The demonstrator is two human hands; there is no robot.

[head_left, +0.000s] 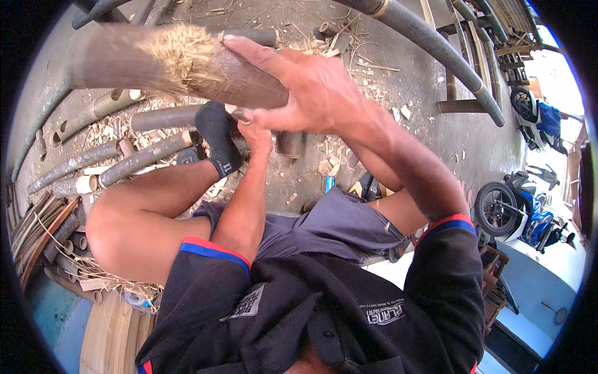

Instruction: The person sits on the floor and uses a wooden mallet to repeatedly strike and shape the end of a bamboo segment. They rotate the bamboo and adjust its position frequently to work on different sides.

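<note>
Thick bamboo culm (180, 65) with a fibrous, husky end lies roughly level across the top of the view, long axis running left to right, held up above the concrete floor (430, 112). Right hand (299, 84) wraps over its right end, fingers closed on it — left hand (252, 128) sits just beneath, mostly hidden, grip unclear. Cut bamboo poles (143, 156) and shavings lie below, near a socked foot (218, 137).
</note>
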